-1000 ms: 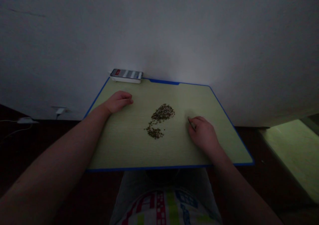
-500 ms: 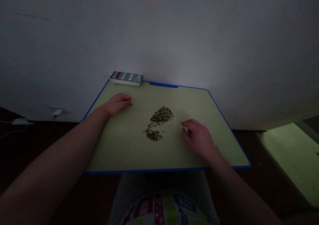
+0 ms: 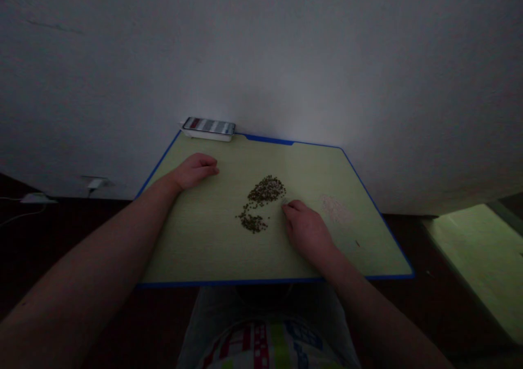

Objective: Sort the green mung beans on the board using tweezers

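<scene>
A pile of small dark green grains (image 3: 260, 201) lies in the middle of a pale green table (image 3: 204, 243) with a blue edge. My right hand (image 3: 305, 227) rests on the table just right of the pile, its fingers curled together with the tips at the pile's edge. A faint patch of pale grains (image 3: 335, 209) lies to the right of that hand. My left hand (image 3: 195, 169) lies loosely curled on the table's far left part, away from the pile.
A phone on a white block (image 3: 208, 127) sits at the table's far left corner against the white wall. A charger and cable (image 3: 96, 183) are on the dark floor at left. Another pale green surface (image 3: 482, 260) stands at right.
My right hand has slid left from the pale grains to the edge of the dark pile, uncovering the pale patch. My left hand has stayed put.
</scene>
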The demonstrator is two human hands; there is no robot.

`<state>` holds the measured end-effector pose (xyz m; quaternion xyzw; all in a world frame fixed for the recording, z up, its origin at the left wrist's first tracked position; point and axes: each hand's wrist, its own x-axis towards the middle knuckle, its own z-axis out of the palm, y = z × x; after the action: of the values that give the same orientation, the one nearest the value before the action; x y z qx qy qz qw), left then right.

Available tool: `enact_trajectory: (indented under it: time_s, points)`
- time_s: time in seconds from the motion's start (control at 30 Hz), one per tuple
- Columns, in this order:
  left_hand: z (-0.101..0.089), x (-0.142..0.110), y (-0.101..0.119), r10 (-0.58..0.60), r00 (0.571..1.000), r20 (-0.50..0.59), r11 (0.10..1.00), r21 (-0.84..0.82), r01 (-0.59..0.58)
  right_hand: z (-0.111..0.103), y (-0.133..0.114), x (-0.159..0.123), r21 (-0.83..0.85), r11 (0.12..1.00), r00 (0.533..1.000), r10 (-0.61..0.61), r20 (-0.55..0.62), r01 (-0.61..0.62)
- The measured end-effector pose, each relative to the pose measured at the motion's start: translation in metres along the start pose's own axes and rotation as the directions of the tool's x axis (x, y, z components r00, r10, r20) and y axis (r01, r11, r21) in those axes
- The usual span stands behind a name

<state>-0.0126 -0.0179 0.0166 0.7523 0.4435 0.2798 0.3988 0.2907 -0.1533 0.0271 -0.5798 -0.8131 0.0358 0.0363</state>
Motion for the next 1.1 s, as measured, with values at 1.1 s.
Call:
enact_trajectory:
  time_s: [1.1]
  points:
    - [-0.001, 0.001, -0.001, 0.034, 0.999, -0.001, 0.999, 0.005, -0.034, -0.055, 0.096, 0.018, 0.068, 0.996, 0.929, -0.031, -0.368, 0.060]
